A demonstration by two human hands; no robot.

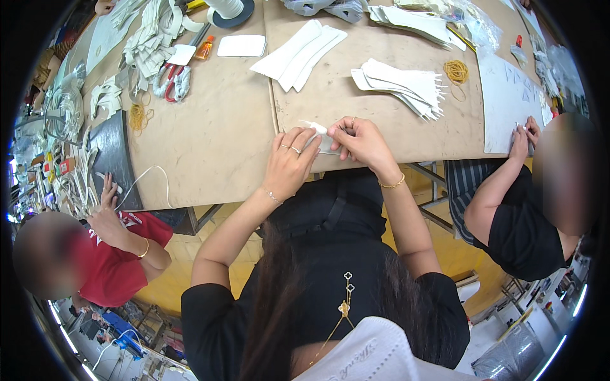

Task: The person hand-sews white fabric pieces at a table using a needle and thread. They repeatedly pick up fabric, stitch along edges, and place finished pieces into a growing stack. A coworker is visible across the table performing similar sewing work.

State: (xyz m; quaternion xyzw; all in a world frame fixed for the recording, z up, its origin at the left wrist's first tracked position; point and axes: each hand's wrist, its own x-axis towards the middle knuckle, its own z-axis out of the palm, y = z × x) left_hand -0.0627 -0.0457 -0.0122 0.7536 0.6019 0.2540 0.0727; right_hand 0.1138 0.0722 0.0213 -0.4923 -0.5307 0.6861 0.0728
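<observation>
One small white piece (319, 129) is held between the two hands, just above the near edge of the table (216, 114). The left hand (292, 155) has its fingers close together and bent over the piece, their tips on it; its thumb is hidden. The right hand (363, 143) pinches narrowly, thumb against forefinger, at the piece's right side; whether it also grips something thin, I cannot tell.

Just beyond the hands lie two fanned stacks: the left stack (298, 56) shows three white strips, while the right stack (400, 89) overlaps too much to count. A third stack (413, 25) lies farther back. There are two clumps of rubber bands, one at right (455, 71) and one at left (140, 118), one white card (242, 46), one orange bottle (204, 48) and one white spool (225, 9). Two other people sit nearby, one in a red shirt (117, 270), one in a black shirt (527, 238).
</observation>
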